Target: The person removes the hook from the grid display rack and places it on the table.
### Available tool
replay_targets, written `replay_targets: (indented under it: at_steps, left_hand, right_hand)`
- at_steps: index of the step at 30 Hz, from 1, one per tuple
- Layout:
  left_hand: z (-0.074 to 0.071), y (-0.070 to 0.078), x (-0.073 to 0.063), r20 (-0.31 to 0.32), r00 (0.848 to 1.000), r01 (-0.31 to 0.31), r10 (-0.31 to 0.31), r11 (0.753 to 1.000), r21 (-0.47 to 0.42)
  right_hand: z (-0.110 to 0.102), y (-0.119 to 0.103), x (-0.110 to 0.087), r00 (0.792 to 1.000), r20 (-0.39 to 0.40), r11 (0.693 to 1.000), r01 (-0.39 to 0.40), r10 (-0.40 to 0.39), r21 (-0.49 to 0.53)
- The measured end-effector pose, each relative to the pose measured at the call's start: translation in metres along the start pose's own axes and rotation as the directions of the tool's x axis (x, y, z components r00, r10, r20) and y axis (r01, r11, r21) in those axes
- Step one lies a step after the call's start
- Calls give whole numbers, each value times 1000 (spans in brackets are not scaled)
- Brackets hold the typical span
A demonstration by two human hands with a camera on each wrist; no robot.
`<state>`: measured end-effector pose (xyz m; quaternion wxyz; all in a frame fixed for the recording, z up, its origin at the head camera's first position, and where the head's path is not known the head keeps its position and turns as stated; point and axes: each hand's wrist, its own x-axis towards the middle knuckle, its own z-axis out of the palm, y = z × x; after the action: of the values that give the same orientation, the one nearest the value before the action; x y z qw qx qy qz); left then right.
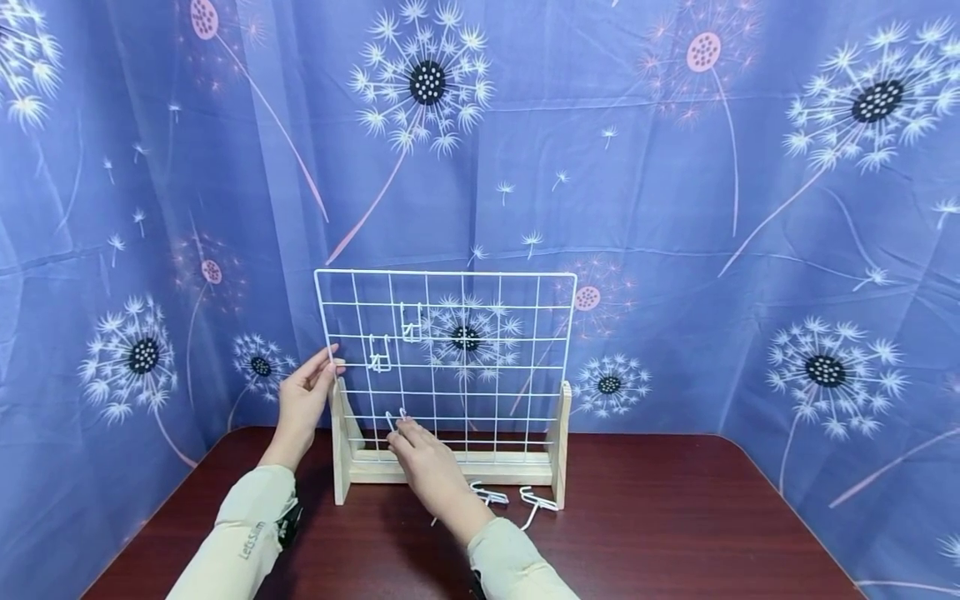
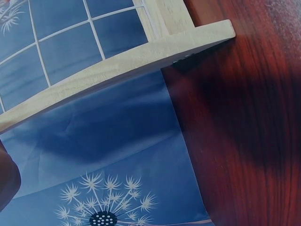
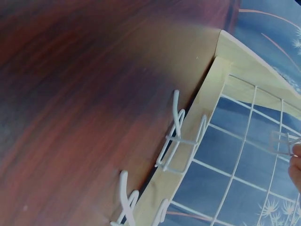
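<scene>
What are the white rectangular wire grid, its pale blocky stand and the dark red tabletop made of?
Wire grid: probably metal, smooth white coating; thin bars. Stand: bare-looking wood, faint grain. Tabletop: streaky grain, sheen; perhaps varnished wood or laminate.

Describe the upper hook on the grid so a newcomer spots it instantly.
On the dark red table stands a white wire grid in a wooden base. In the head view, its upper left part carries the upper hook and the lower hook. The upper hook hangs one wire row higher and farther right.

White grid (image 1: pixel 447 366), white hooks (image 3: pixel 179 140), red-brown table (image 1: pixel 660 508), blue dandelion-print curtain (image 1: pixel 555 208)
</scene>
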<state>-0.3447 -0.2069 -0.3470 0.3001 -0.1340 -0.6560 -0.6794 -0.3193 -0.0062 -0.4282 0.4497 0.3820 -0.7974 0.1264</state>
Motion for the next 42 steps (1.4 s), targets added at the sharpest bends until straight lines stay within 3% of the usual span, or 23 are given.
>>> replay_targets:
  at_steps: [9, 18, 26, 35, 42]
  left_hand:
    - [-1, 0, -1, 5, 1000, 3, -3, 1000, 12]
    - [0, -1, 1, 7, 1000, -16, 16, 1000, 20]
    - [-1, 1, -1, 15, 1000, -5, 5, 1000, 14]
    - [-1, 2, 0, 4, 1000, 23, -23, 998, 51]
    - [0, -1, 1, -5, 999, 37, -36, 999, 31]
  right_hand:
    - [-8, 1, -8, 998, 58, 1000, 6, -7, 8]
    - [-13, -1, -16, 991, 113, 997, 73, -70, -21]
    - [-16, -3, -23, 965, 228, 986, 150, -130, -73]
    - [-10, -8, -28, 958, 215, 966, 223, -192, -131]
    - [-8, -15, -27, 937, 284, 951, 257, -202, -170]
